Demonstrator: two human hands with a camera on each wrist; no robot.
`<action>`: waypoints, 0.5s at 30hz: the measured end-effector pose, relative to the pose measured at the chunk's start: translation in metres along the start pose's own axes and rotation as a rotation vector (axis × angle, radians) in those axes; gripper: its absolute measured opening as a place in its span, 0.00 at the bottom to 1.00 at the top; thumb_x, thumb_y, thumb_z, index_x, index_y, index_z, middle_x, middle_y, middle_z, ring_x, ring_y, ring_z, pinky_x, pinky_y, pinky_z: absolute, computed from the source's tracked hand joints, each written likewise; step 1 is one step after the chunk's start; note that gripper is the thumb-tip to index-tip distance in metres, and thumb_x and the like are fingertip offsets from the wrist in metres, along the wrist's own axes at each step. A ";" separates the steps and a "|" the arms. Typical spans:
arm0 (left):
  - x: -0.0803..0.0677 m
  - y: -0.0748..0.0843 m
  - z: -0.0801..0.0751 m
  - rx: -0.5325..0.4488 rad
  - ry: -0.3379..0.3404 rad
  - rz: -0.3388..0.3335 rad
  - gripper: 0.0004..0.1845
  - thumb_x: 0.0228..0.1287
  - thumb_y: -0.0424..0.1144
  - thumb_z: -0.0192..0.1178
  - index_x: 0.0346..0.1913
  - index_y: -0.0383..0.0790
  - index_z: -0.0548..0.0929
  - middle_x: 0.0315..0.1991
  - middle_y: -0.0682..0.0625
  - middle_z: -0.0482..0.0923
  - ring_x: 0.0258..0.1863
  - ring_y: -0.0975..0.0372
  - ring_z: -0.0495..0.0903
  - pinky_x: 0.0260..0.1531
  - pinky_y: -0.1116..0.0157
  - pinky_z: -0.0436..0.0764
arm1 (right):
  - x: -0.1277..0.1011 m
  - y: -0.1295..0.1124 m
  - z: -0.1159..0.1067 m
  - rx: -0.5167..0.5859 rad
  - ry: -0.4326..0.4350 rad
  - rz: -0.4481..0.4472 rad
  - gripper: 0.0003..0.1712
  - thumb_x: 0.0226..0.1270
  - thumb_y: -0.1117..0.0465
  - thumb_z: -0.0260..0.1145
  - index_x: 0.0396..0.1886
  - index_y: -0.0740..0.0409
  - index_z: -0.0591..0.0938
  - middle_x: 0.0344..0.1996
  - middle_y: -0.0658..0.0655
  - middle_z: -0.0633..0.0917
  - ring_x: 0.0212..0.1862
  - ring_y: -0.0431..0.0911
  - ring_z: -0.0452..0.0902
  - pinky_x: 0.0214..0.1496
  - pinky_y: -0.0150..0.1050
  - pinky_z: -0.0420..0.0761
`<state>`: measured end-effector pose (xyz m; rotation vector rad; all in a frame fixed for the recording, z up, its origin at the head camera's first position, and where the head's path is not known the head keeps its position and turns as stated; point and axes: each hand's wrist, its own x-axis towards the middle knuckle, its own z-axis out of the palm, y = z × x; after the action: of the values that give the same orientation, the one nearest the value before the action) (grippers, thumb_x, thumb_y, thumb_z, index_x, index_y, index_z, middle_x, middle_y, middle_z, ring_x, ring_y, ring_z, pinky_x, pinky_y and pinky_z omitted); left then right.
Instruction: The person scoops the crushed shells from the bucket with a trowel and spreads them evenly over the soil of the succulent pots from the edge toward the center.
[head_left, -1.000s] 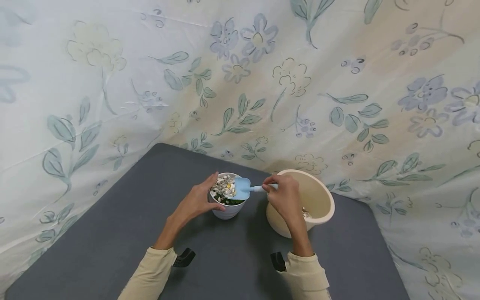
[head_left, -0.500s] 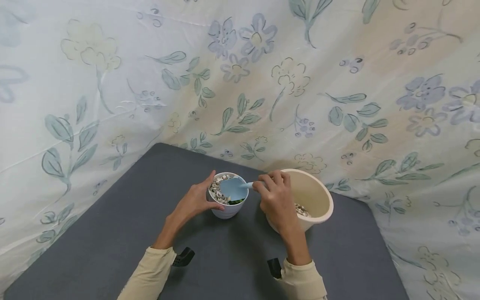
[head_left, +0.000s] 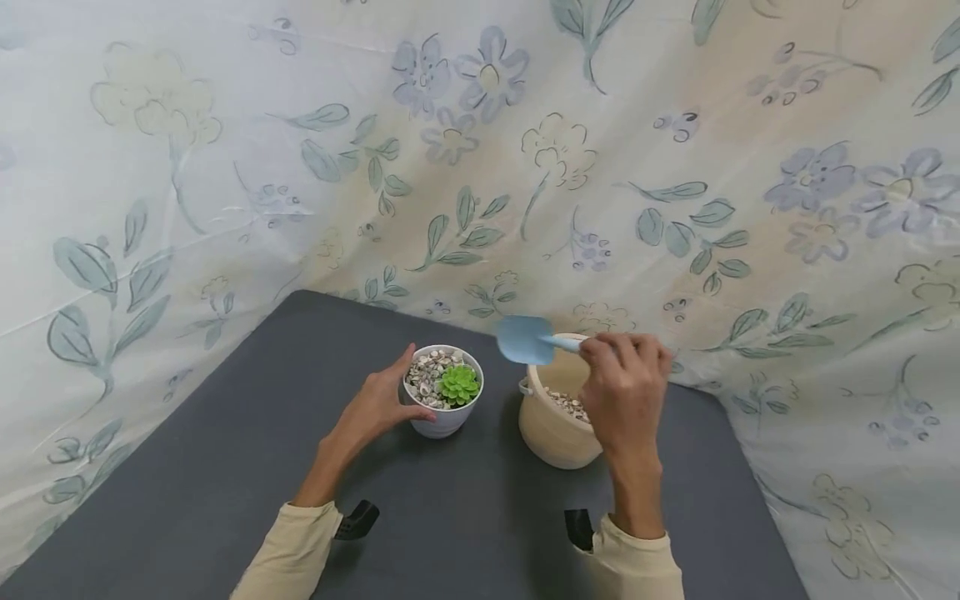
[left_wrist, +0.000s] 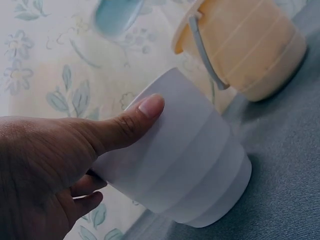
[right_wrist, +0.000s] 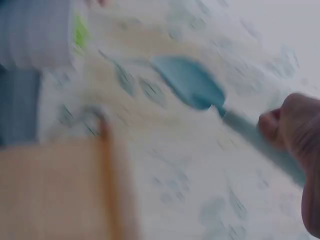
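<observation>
A small white pot (head_left: 444,417) (left_wrist: 185,170) stands on the grey table (head_left: 225,467); it holds pale pebbles and a green succulent (head_left: 458,384). My left hand (head_left: 375,406) (left_wrist: 60,165) grips the pot's side, thumb on its wall. My right hand (head_left: 624,392) (right_wrist: 295,135) holds the handle of a light blue scoop (head_left: 525,339) (right_wrist: 190,82), raised above a cream bucket (head_left: 551,429) (left_wrist: 245,45) that has pebbles inside. The scoop's blade looks empty. The right wrist view is blurred.
A flower-patterned cloth (head_left: 480,150) hangs behind and around the table as a backdrop. The bucket stands close to the table's back right edge. Bare grey table lies in front of the pot and bucket.
The right hand lifted the scoop off the pot and carried it right, above the bucket. The succulent and pebbles in the pot now show. The left hand stayed on the pot.
</observation>
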<state>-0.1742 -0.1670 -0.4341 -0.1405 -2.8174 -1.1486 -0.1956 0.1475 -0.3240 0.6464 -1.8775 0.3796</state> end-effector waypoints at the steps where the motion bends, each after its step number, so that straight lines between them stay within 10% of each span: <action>1: 0.000 0.000 0.000 -0.005 0.000 -0.002 0.67 0.52 0.53 0.81 0.86 0.40 0.47 0.82 0.35 0.58 0.76 0.40 0.69 0.69 0.41 0.76 | 0.002 0.007 -0.005 -0.041 -0.028 0.063 0.03 0.63 0.75 0.72 0.32 0.66 0.88 0.33 0.66 0.90 0.40 0.63 0.75 0.47 0.58 0.66; 6: 0.003 0.003 0.004 -0.022 0.001 -0.003 0.67 0.52 0.53 0.81 0.86 0.41 0.47 0.82 0.35 0.59 0.77 0.40 0.67 0.70 0.40 0.75 | -0.005 0.044 -0.020 -0.206 -0.330 0.282 0.06 0.61 0.77 0.68 0.30 0.66 0.89 0.29 0.69 0.89 0.38 0.66 0.73 0.48 0.64 0.68; 11: 0.001 0.006 0.012 -0.014 0.008 -0.005 0.66 0.52 0.54 0.81 0.86 0.41 0.50 0.81 0.35 0.61 0.76 0.40 0.69 0.70 0.41 0.76 | -0.031 0.061 0.004 -0.132 -0.703 0.391 0.05 0.61 0.71 0.71 0.33 0.60 0.91 0.32 0.65 0.90 0.41 0.66 0.77 0.51 0.69 0.71; 15: -0.001 0.008 0.019 0.003 0.016 0.018 0.66 0.51 0.55 0.81 0.85 0.39 0.52 0.80 0.34 0.63 0.75 0.40 0.71 0.68 0.41 0.77 | -0.046 0.066 0.020 -0.098 -0.872 0.401 0.14 0.57 0.75 0.63 0.17 0.56 0.83 0.17 0.54 0.80 0.29 0.54 0.73 0.44 0.58 0.72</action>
<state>-0.1730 -0.1477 -0.4424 -0.1553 -2.7981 -1.1361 -0.2365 0.2020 -0.3713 0.3787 -2.8578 0.2706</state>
